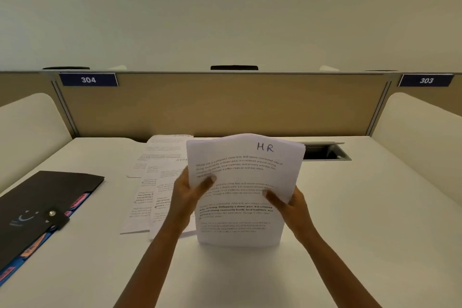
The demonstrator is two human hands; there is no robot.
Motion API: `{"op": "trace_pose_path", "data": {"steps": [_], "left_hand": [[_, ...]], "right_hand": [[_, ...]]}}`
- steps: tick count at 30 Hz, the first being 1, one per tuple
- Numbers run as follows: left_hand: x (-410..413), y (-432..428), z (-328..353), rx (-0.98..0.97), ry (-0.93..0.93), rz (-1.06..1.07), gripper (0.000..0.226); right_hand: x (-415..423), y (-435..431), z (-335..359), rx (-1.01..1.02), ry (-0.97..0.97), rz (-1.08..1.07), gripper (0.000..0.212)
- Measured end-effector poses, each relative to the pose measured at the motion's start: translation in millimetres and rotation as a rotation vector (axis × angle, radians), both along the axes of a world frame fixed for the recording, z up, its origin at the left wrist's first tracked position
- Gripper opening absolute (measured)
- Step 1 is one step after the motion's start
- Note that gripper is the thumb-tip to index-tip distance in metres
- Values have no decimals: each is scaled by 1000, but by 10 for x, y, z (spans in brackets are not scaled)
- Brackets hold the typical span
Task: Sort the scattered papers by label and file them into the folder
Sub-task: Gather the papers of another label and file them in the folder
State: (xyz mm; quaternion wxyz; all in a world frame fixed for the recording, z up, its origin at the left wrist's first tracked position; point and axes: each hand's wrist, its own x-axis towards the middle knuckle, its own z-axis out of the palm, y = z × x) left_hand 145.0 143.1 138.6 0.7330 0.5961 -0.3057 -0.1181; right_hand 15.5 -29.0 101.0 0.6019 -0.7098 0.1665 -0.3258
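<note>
Upright on desk (pixel 350 245): HR stack (pixel 243 190), pinched by left hand (pixel 186 195) and right hand (pixel 290 205); black folder (pixel 42 207) closed, coloured tabs (pixel 78 202) protruding; loose papers (pixel 157 182) beside.

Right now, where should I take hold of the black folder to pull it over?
Take the black folder by its right edge, just above the snap strap, coming from the right with the left hand. It lies flat and closed, and that edge is nearest; both hands now hold the HR stack.

Sheets (pixel 243 190): thin white paper, matt, printed
Folder (pixel 37 207): black plastic, matt, shiny metal snap (pixel 52 213)
Worktop (pixel 350 207): smooth white laminate
Partition (pixel 225 102): tan cloth
</note>
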Motion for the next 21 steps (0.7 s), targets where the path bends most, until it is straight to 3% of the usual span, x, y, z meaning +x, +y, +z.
{"op": "trace_pose_path", "data": {"steps": [2, 5, 9, 14, 17, 20, 21], "left_hand": [[-18, 35, -258, 91, 62, -27, 82], [-84, 76, -615, 169, 88, -55, 75], [-130, 88, -857, 207, 70, -17, 37], [-87, 120, -843, 176, 68, 124, 27], [-44, 239, -982, 230, 105, 136, 41], [-8, 325, -1116, 343, 103, 99, 15], [5, 358, -1135, 368, 96, 91, 17]], "right_hand": [[-22, -76, -301, -9, 152, 8, 24], [-103, -67, -565, 28, 246, 10, 21], [-121, -2, -565, 21, 253, -2, 18], [-4, 72, -489, -47, 216, -1, 17], [63, 169, -580, -9, 246, 65, 19], [127, 239, -655, 20, 296, 99, 21], [152, 263, -641, 20, 301, 99, 21]]}}
